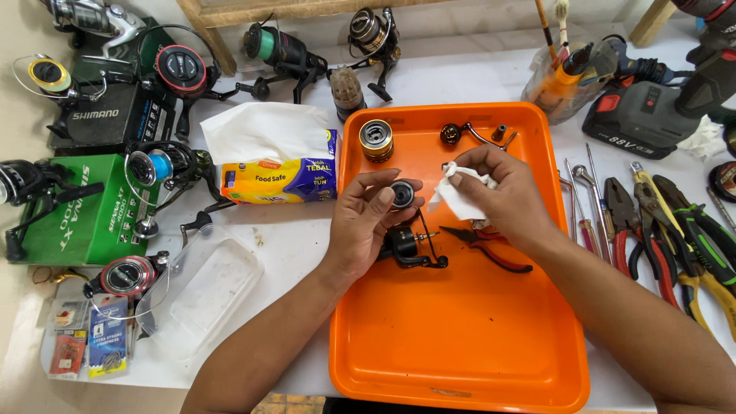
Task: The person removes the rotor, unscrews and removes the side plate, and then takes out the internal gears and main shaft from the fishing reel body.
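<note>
While the left hand point(368, 218) pinches a small round black metal reel part point(402, 195) between thumb and fingertips, the right hand point(502, 195) closes its fingers on a crumpled white tissue point(458, 195) just beside it. Both hover above the glossy orange plastic tray point(460, 345), over its upper half. Beneath them on the tray lie a black reel body point(410, 249) and red-handled pliers point(491, 249); the tray's lower half lies bare, raised rim all round.

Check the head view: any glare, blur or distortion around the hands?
Head view: even, soft light, faint shadows under the hands; both the left hand and right hand are sharp; mild sheen on the orange tray; wide-angle bending at the edges; top right corner slightly overexposed.
</note>
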